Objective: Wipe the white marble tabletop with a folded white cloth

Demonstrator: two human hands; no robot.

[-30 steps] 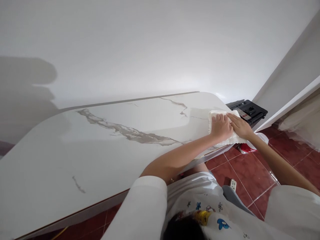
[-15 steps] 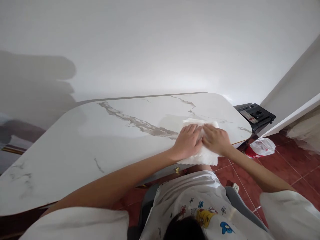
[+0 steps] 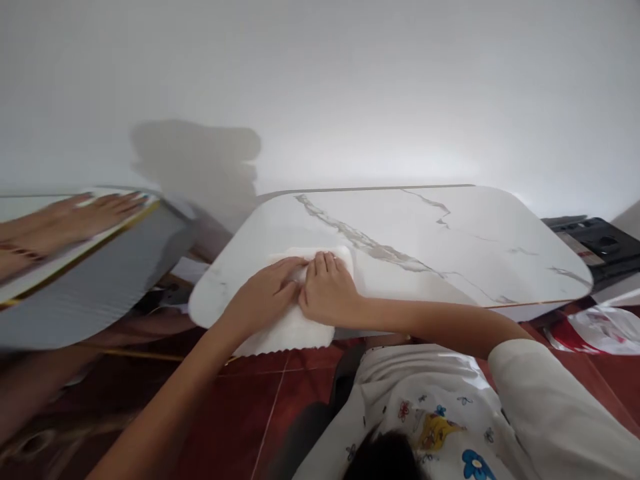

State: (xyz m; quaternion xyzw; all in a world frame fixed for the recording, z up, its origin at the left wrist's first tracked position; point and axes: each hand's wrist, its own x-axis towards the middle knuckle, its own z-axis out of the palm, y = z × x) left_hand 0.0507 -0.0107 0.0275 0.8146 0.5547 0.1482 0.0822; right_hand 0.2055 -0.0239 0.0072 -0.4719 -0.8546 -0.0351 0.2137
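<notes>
A white marble-look table (image 3: 450,247) with grey veins stands against a white wall. A white cloth (image 3: 293,330) lies on its near left corner and hangs over the edge. My left hand (image 3: 263,297) and my right hand (image 3: 327,293) lie side by side, palms down, pressing on the cloth with fingers stretched flat.
Another person's hand (image 3: 85,213) rests flat on a second tabletop (image 3: 90,267) at the left. A black device (image 3: 595,243) sits on the floor beyond the table's right end, with a red-and-white plastic bag (image 3: 595,330) near it. The floor is red tile.
Both hands slid the cloth from the table's right end across to its left corner. The view swung left, bringing in the second table and another person's hand.
</notes>
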